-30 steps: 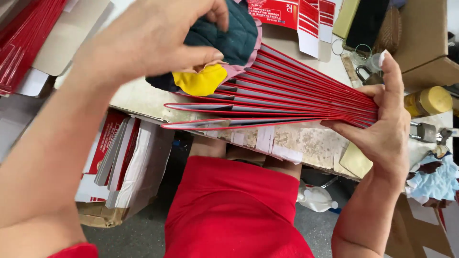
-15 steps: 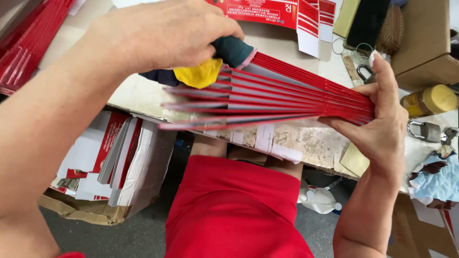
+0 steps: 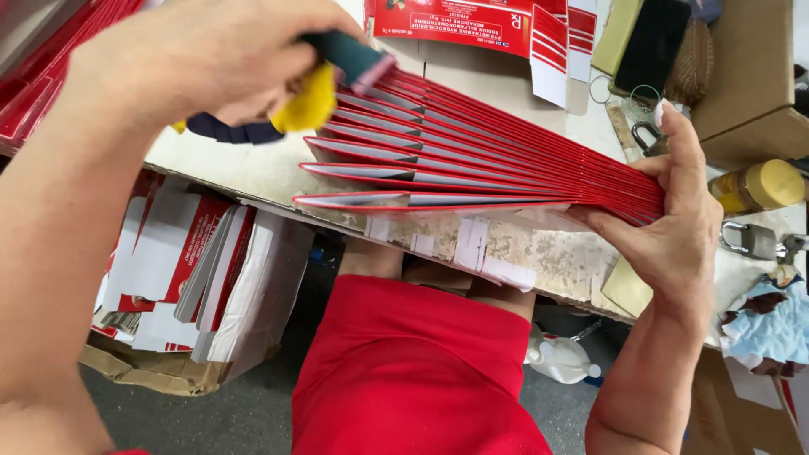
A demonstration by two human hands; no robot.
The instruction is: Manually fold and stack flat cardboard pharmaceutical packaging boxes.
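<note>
Sliding leftward off the fanned red carton blanks (image 3: 472, 160), the left hand (image 3: 194, 59) clutches a yellow-and-teal cloth wad (image 3: 308, 88) while the right hand (image 3: 674, 219) pinches their far ends, keeping them splayed.

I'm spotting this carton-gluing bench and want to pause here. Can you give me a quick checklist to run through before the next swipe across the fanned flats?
1. Right hand pinches the fanned red carton flats at their bound end: ok.
2. Flaps spread evenly, edges exposed: ok.
3. Left hand has a firm grip on the yellow and dark cloth pad: ok.
4. Pad loaded with glue: cannot tell.
5. Fan supported by the worn table edge: ok.
6. Padlock and capped jar clear of the fan: ok.
</note>
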